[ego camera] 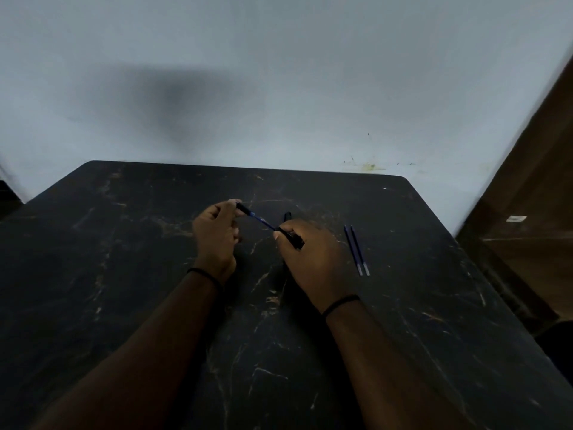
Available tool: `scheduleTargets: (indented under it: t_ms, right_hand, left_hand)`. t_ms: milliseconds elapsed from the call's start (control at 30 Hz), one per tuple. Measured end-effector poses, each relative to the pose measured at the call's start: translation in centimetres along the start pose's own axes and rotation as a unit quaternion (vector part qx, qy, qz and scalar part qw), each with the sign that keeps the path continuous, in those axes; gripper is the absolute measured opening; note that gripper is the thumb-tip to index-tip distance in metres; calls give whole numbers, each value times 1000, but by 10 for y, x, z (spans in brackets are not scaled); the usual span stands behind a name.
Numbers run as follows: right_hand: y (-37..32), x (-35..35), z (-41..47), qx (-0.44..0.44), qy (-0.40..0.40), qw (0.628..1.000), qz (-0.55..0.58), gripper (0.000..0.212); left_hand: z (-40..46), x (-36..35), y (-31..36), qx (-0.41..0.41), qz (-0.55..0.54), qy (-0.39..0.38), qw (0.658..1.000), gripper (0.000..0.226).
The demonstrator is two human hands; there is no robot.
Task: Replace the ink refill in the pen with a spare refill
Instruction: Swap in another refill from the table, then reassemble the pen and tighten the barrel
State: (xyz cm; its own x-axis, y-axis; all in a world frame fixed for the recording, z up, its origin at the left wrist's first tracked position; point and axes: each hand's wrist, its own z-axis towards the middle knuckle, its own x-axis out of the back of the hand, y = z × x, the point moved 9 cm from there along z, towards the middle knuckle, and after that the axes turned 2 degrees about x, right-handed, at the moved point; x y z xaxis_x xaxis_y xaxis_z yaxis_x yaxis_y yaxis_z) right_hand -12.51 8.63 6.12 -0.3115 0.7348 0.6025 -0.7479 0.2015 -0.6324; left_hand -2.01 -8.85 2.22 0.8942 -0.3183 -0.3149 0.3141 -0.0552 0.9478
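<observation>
My left hand pinches the black front section of the pen above the dark table. A thin blue refill runs from that piece down to the right into the black pen barrel, which my right hand grips. The pen is pulled apart, with the refill bare between my hands. Two spare blue refills lie side by side on the table, just right of my right hand. A black cap-like piece lies just behind my right hand.
The black marbled table reaches to a pale wall at the back. A brown wooden panel stands off the table's right edge.
</observation>
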Motion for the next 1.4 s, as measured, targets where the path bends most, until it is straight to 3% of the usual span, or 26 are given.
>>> scheduleTargets:
  t_ms: [867, 1100, 1400]
  right_hand:
    - [-2, 1, 2, 19, 13, 999, -35, 10]
    - [-4, -1, 2, 31, 11, 998, -59, 9]
    - [-7, 5, 0, 28, 26, 997, -61, 15]
  left_hand:
    - [-6, -12, -8, 11, 21, -50, 998, 17]
    - [-8, -22, -19, 45, 9, -98, 994, 22]
    - [-16, -33, -15, 28, 20, -159, 987, 11]
